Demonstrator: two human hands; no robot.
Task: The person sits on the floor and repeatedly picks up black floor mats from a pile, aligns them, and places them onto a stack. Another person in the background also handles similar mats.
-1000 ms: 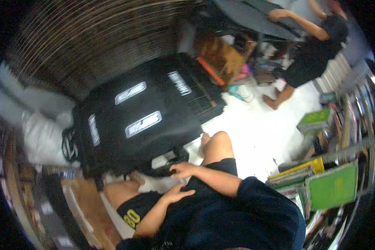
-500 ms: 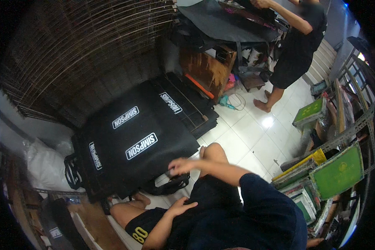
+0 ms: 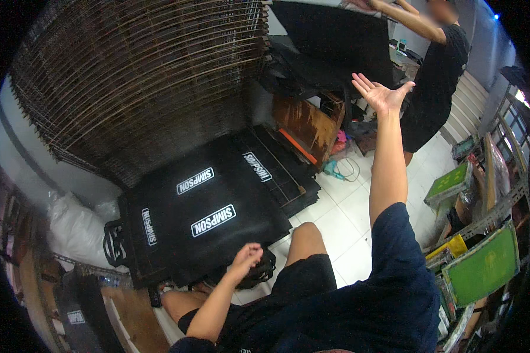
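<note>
My right hand point(image 3: 385, 99) reaches far out ahead at the end of a straight arm, palm up, its fingers spread and holding nothing. Behind it hangs a large black sheet point(image 3: 330, 41), and I cannot tell whether the fingertips touch it. My left hand point(image 3: 246, 262) is raised over my lap, fingers loosely bent and slightly apart, with nothing seen in them. Just beyond it lies a stack of black fabric sheets point(image 3: 176, 235) with white printed labels. A black strap-like bundle point(image 3: 266, 267) sits beside my left hand, partly hidden by it.
A tall wire drying rack point(image 3: 153, 76) rises behind the stack. A co-worker point(image 3: 439, 88) stands at the far right, arms raised by the hanging sheet. Green-meshed frames point(image 3: 480, 265) lean on the right. A white plastic bag point(image 3: 76, 229) stands left, a wooden cabinet point(image 3: 303, 123) beyond the stack.
My right hand has swung from near the stack's front edge far forward and opened. My left hand has risen from my lap. The hanging black sheet has lifted. The view has shifted.
</note>
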